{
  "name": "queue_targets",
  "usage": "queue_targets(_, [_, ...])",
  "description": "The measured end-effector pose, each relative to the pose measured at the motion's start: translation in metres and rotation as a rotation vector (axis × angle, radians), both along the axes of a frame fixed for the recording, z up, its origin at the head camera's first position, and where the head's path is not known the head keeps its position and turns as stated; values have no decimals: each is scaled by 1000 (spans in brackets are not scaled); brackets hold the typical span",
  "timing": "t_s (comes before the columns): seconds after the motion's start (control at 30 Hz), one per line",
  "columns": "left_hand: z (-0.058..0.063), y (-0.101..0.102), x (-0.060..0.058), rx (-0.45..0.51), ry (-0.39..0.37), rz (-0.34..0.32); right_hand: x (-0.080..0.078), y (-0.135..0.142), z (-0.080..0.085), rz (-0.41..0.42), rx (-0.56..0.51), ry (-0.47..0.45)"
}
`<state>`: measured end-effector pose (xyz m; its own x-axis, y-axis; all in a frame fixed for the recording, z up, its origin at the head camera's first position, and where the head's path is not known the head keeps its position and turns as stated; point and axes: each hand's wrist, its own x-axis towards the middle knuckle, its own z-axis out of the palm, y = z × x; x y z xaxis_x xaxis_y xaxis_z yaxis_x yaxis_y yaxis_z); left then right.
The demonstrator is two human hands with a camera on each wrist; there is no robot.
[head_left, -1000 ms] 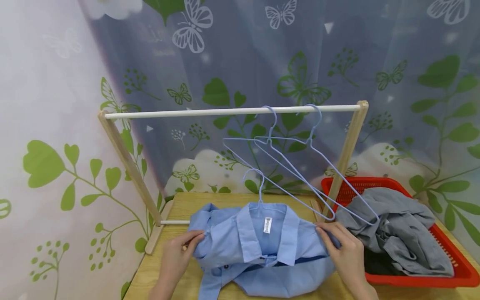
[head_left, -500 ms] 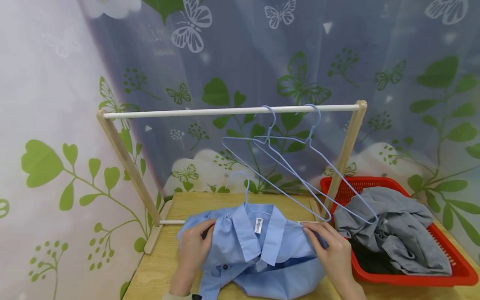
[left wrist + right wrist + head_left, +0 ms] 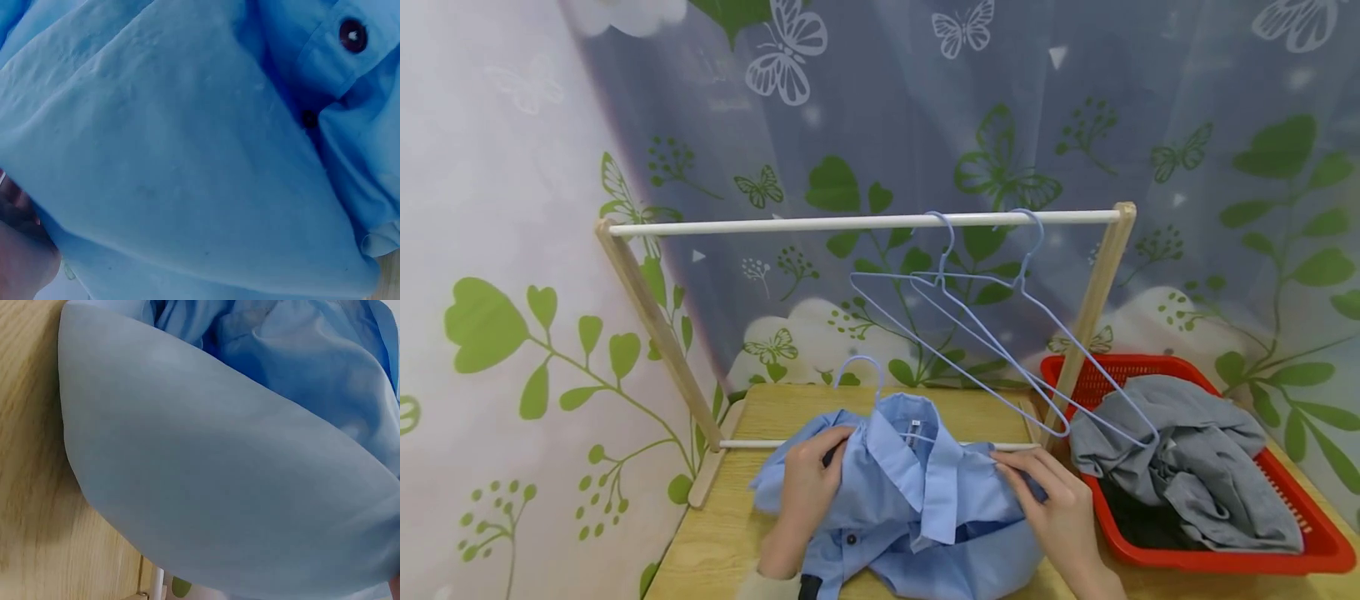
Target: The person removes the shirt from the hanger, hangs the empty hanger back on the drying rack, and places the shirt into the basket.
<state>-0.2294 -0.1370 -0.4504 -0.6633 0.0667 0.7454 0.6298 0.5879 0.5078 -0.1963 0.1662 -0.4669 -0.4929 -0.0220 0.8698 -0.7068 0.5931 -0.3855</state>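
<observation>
A light blue collared shirt (image 3: 898,508) is spread over the wooden table in front of the rack, a white label inside its collar. From the neck opening rises the hook of a lavender hanger (image 3: 859,360); most of the hanger is hidden inside the shirt. My left hand (image 3: 812,479) pinches the shirt near the left side of the collar. At the right shoulder my right hand (image 3: 1052,504) pinches the fabric between thumb and fingers. Blue cloth (image 3: 181,156) fills most of the left wrist view, with a dark button at upper right. Shirt fabric (image 3: 206,456) also covers much of the right wrist view.
A rack with a white top bar (image 3: 737,226) and wooden side posts stands behind the shirt. Two lavender hangers (image 3: 942,267) hang from its right half. Right of it, a red basket (image 3: 1225,563) holds grey clothing (image 3: 1195,458). A patterned curtain hangs behind.
The hanger hook has shifted left and turned its opening leftward. My left hand has moved right and up, in toward the collar. My right hand has moved left along with the shirt's shoulder.
</observation>
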Motion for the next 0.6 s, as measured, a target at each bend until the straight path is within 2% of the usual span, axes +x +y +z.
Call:
queue_targets(0.13, [2,-6,-1,-7,36,-7,-1,9,3,-12,-12,-14])
queue_targets(0.3, [5,-19,-1,29,33,11,-1,25,6,-85,-34,-39])
queue_targets(0.43, [8,-27,-1,27,58,41,-1,32,8,-162,-14,-103])
queue_targets(0.6, [11,-25,1,2,77,37,4,22,7,-248,14,-195])
